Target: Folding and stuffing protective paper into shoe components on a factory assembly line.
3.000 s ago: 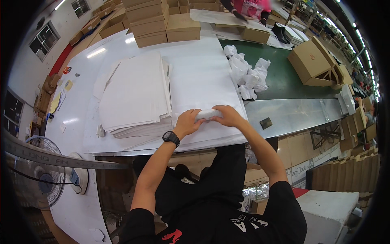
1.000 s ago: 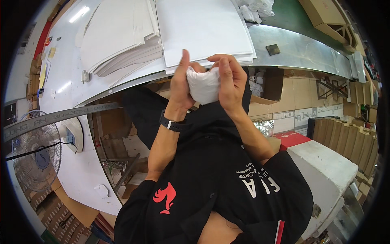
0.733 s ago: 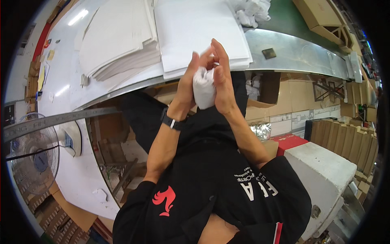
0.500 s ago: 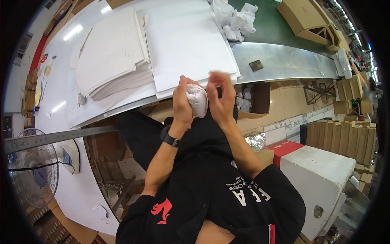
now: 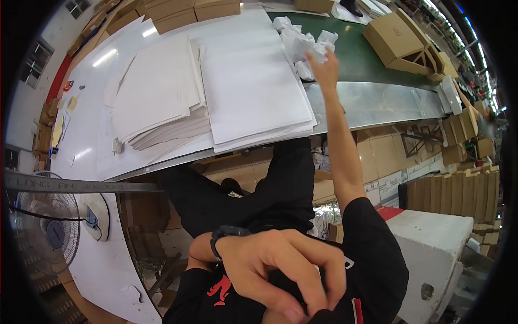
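My right hand [image 5: 325, 69] reaches out at arm's length to a pile of white paper-wrapped bundles [image 5: 295, 44] on the green surface. Its thumb and fingers are spread in a V, with white wrapping showing between them; it touches or almost touches the nearest bundle. Close in front of my chest is my left hand [image 5: 280, 264], wearing a dark wristband [image 5: 225, 233]. Those fingers are loosely bent and apart, with nothing visible in them; the tips lie near black cloth at the lower edge. A stack of white sheets [image 5: 253, 97] lies at the table's edge.
Left of the sheets stands a thicker, off-white paper stack [image 5: 156, 92]. A metal strip [image 5: 377, 105] edges the green surface, where an open cardboard box [image 5: 396, 40] sits. A fan [image 5: 51, 227] is at the left, and a white block [image 5: 426, 248] at my right.
The wrapped bundle has left my left hand. My right hand has swung forward and right to the pile, while my left hand has come back toward my chest. The view has tilted up.
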{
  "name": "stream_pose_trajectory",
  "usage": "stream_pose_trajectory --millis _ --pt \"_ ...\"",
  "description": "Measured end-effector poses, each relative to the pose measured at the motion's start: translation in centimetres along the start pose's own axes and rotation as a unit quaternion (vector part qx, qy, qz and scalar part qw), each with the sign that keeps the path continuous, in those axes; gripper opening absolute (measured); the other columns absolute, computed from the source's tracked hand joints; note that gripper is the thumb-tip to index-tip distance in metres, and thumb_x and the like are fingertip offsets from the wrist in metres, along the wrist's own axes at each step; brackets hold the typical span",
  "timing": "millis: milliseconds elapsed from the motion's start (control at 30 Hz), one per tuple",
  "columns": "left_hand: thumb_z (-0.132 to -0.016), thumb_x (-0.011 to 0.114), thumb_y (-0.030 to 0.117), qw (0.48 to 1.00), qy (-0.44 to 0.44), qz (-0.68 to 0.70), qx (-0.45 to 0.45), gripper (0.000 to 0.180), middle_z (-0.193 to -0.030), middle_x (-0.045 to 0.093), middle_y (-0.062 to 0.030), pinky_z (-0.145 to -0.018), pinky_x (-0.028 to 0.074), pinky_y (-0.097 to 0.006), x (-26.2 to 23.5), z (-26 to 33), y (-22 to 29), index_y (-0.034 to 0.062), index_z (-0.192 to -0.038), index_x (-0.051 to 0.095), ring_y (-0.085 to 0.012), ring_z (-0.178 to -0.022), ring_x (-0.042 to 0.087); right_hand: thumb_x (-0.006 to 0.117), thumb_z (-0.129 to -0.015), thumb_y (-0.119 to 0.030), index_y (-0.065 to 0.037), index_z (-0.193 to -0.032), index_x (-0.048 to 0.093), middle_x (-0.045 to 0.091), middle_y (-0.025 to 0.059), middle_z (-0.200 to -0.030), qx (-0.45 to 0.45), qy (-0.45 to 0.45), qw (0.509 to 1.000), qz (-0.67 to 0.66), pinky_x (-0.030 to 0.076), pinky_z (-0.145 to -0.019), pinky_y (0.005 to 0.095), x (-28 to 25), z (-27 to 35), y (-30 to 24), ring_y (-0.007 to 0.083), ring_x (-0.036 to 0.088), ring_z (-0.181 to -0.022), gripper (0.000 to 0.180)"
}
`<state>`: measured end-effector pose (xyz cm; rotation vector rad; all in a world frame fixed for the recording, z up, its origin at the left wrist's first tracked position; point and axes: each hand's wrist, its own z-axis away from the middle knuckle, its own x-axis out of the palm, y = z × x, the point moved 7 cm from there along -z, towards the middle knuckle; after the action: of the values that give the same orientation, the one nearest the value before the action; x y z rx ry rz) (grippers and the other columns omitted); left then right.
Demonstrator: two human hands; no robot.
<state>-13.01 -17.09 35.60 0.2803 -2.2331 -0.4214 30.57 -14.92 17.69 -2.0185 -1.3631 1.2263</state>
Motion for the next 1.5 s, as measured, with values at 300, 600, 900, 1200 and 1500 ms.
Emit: stream_pose_trajectory --millis 300,600,900,1200,1500 --pt "-0.094 0.070 0.017 0.995 0.040 -0.013 0.095 0.022 -0.094 0.063 -0.0185 -0.071 0.049 -0.038 0.2 -0.2 1.6 -0.0050 -0.092 0.072 -0.0288 -0.080 0.061 0.077 -0.080 -0.037 -0.008 -0.117 0.069 0.058 0.0173 -0.130 -0.129 -0.093 0.975 0.154 0.037 -0.106 0.0484 7.2 18.3 1.6 0.0349 0.052 -0.123 0.047" --pt "-0.097 0.069 0.023 0.949 -0.117 -0.286 0.060 0.030 -0.101 0.067 -0.0200 -0.085 0.053 -0.045 -1.6 -1.1 6.3 -0.0047 -0.108 0.074 -0.0354 -0.095 0.066 0.072 -0.084 -0.033 -0.006 -0.112 0.070 0.058 0.0180 -0.129 -0.152 -0.060 0.977 0.139 0.036 -0.106 0.0477 7.3 17.3 -0.3 0.0356 0.049 -0.125 0.039" --pt "-0.099 0.060 0.027 0.018 0.207 -0.976 0.062 0.032 -0.125 0.065 -0.0215 -0.105 0.045 -0.050 -35.4 12.7 34.2 0.0077 -0.124 0.068 -0.0436 -0.121 0.056 0.070 -0.083 -0.034 -0.008 -0.119 0.067 0.058 0.0218 -0.132 -0.126 -0.076 0.976 0.158 0.036 -0.110 0.0540 8.3 18.3 1.2 0.0396 0.050 -0.127 0.044" --pt "-0.100 0.053 0.014 0.206 0.344 -0.914 -0.065 0.028 -0.119 0.070 -0.0214 -0.102 0.048 -0.042 -44.1 19.6 36.5 -0.0028 -0.114 0.070 -0.0378 -0.114 0.065 0.065 -0.086 -0.034 -0.003 -0.117 0.064 0.054 0.0224 -0.132 -0.054 -0.089 0.984 0.147 0.030 -0.114 0.0520 5.1 18.5 2.0 0.0398 0.044 -0.131 0.044" --pt "-0.105 0.048 0.039 0.128 0.697 -0.683 0.178 0.045 -0.121 0.070 -0.0147 -0.091 0.053 -0.047 -36.2 17.4 51.3 0.0107 -0.138 0.060 -0.0396 -0.104 0.067 0.068 -0.083 -0.028 -0.004 -0.112 0.065 0.055 0.0199 -0.130 -0.075 -0.060 0.986 0.135 0.033 -0.112 0.0493 4.3 18.5 2.7 0.0386 0.047 -0.129 0.037"
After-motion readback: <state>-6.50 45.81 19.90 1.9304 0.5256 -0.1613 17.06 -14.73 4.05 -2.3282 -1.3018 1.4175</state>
